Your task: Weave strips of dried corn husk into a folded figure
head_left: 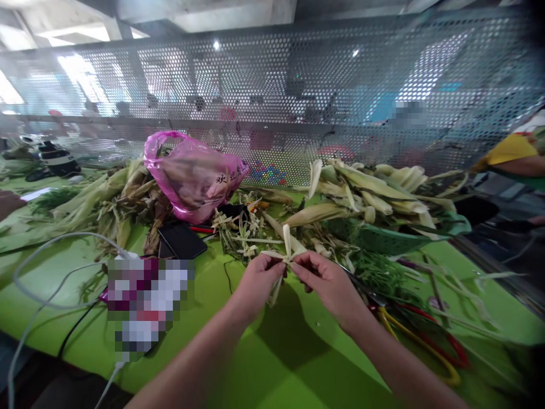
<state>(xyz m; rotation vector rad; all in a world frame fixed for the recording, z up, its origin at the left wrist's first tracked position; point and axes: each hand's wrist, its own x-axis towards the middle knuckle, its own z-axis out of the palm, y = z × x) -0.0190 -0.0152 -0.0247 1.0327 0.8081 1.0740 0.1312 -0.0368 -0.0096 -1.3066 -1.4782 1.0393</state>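
Note:
Between my two hands, a little above the green table (200, 352), is a pale knot of corn husk strips (286, 243) with ends sticking out up, sideways and down. My left hand (258, 278) pinches it from the left between thumb and fingers. From the right, my right hand (322, 276) pinches another strip of it, thumb close to the knot. Just behind my hands lies a bunch of small folded husk pieces (244, 233) on thin stems. A phone (183, 241) rests flat to the left of them.
A pink plastic bag (191, 176) stands at the back. Husk heaps flank it; the right heap (378, 193) fills a green basket (392, 237). Scissors with red and yellow handles (419, 346) lie at right. White cables (29, 284) cross the left side. Perforated metal panels (264, 79) rise behind.

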